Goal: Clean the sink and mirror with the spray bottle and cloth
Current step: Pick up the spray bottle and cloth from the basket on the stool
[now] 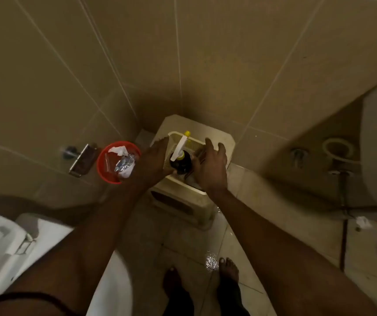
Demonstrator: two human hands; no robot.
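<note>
reaching down with both hands toward the spray bottle point(180, 161), upright in the cream basket point(174, 135) on a stool point(224, 142). left hand point(153, 160) against the bottle's side, fingers point(160, 142) straight, not yet wrapped; right hand point(211, 166) just beside it, fingers loose, empty. best gripped round the dark body below the white trigger point(179, 145), lifted straight up clear of the rim. no cloth visible.
</note>
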